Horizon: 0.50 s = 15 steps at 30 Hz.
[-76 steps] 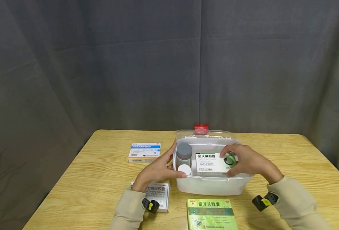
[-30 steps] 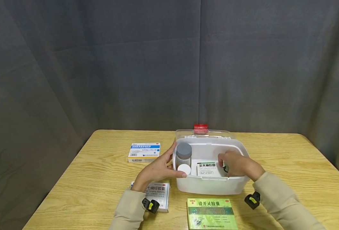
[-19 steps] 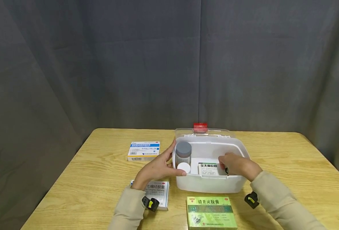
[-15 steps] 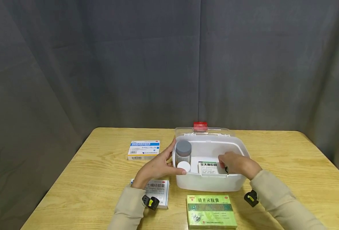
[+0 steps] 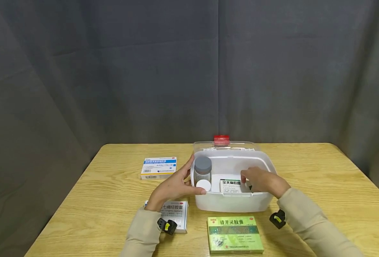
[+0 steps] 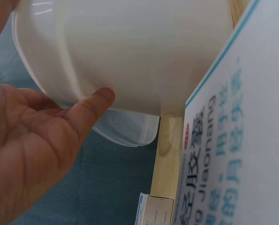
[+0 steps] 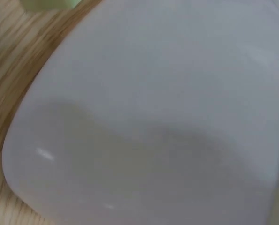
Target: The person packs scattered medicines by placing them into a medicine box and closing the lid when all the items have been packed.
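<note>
A translucent white plastic box (image 5: 234,202) stands on the table, its clear lid (image 5: 240,145) with a red clasp (image 5: 221,139) folded back behind it. My left hand (image 5: 173,185) grips its left side, thumb over the front rim and fingers along the outer wall; the left wrist view shows a finger (image 6: 94,101) against that wall. Inside, my right hand (image 5: 261,180) holds the right part of a white-and-green medicine box (image 5: 230,186) low in the container; the front wall hides its lower edge. A grey-capped bottle (image 5: 203,166) and a white round cap (image 5: 203,185) sit at the left inside.
A green medicine box (image 5: 235,235) lies in front of the container. One white medicine box (image 5: 178,217) lies partly under my left wrist, and a blue-and-white one (image 5: 158,167) farther back left. In the right wrist view the container wall (image 7: 153,93) fills most of the picture.
My right hand has lowered the white-and-green medicine box into the container, and its fingers have lately shifted slightly left on it. The left hand keeps its place.
</note>
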Motion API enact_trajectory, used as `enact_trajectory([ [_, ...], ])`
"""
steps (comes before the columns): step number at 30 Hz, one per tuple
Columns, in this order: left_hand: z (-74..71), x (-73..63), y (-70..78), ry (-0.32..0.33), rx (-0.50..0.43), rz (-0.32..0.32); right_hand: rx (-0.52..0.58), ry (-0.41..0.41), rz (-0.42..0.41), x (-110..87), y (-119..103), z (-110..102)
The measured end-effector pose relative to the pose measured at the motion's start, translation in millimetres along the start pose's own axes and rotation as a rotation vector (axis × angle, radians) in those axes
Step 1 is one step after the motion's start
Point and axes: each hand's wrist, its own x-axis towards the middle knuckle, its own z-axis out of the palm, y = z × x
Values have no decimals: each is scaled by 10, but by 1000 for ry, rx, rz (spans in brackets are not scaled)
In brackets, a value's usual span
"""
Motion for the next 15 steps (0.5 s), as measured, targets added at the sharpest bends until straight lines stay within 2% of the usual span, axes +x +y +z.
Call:
enact_trajectory([
  [6, 0, -13, -33, -6, -29, -13, 48, 103, -38, -6, -6, -2],
  [15, -4, 9, -13, -9, -49, -10, 159, 261, 6, -31, 1, -57],
])
